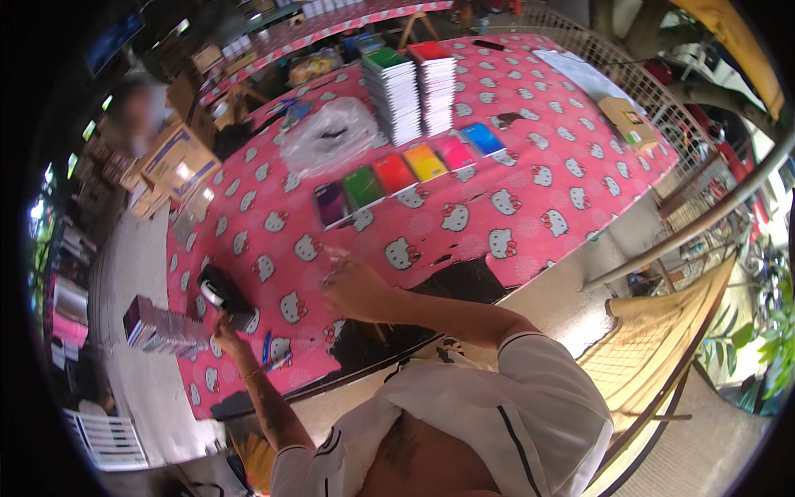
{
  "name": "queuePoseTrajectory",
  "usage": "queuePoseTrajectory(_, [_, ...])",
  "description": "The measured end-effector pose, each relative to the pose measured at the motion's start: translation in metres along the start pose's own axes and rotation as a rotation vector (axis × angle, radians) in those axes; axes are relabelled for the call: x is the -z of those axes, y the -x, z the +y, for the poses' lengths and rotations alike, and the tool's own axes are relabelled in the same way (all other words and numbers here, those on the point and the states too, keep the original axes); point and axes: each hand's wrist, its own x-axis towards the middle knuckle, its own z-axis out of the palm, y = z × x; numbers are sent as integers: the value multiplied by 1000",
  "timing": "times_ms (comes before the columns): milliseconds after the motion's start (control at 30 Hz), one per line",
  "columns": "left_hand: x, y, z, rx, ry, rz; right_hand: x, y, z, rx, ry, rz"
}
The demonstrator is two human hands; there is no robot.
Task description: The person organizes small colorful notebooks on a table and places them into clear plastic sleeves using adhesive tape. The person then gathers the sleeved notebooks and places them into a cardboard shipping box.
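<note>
My left hand (225,333) is at the near end of a black device with a shiny pale part, which looks like a tape dispenser (236,308). Its fingers appear closed against the device's side. Farther right, my right hand (358,290) is raised over the table, blurred, its fingers pinched together. A faint clear scrap shows at its fingertips, too smeared to name. Beyond it lies a slanting row of notebooks: purple (331,205), green (363,187), red (393,173), yellow (425,163), pink (455,153) and blue (483,139).
Behind the row stand two tall notebook stacks, one green-topped (392,99) and one red-topped (435,91). A clear plastic bag (327,139) lies left of them. Another notebook stack (163,327) is at the left edge, a blue pen (267,349) nearby. A person (137,116) is by cardboard boxes (178,166).
</note>
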Motion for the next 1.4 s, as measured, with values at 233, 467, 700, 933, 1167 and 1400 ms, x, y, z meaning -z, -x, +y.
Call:
queuePoseTrajectory(233, [84, 11, 25, 87, -1123, -211, 13, 0, -18, -35, -94, 137])
queuePoseTrajectory(467, [-125, 104, 190, 59, 26, -1015, 6, 2, -5, -19, -61, 236])
queuePoseTrajectory(700, [-163, 90, 200, -234, -125, -1154, 36, 6, -3, 16, -37, 289])
queuePoseTrajectory(933, [-183, 97, 209, -430, -197, -1130, -4, 48, 63, -95, -487, 163])
queuePoseTrajectory(1167, [-193, 104, 213, -413, -203, -1059, -27, 65, 68, -271, -879, 335])
queuePoseTrajectory(1400, [-199, 104, 208, -513, -264, -1110, -31, 48, 61, 103, -414, 253])
